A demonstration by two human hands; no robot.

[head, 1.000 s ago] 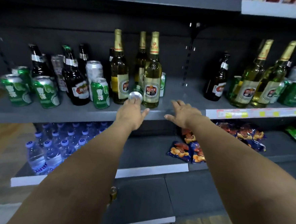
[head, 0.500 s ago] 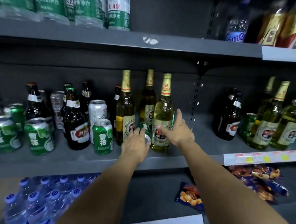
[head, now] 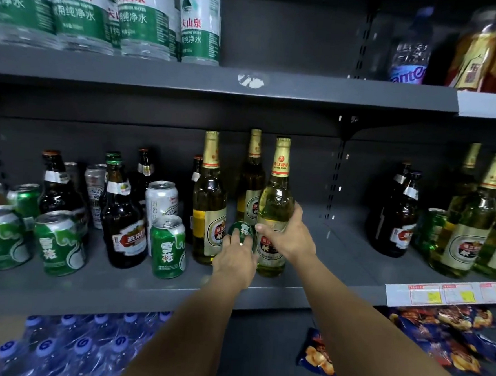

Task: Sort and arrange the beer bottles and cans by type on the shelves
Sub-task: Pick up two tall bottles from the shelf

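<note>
With our right hand (head: 286,234) wrapped round the pale bottle (head: 275,207) at twelve o'clock on the middle shelf (head: 324,252), and our left hand (head: 236,256) seemingly gripping the green can (head: 241,230) beside it, we should lift straight up, clearing its neighbours.

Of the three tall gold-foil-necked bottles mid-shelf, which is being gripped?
The rightmost pale green glass bottle with gold foil neck: the right hand wraps its body. The amber-toned one left of it and the one behind stand untouched.

Dim store light, edges blurred + fisheye-bent, center fairly sharp.
</note>
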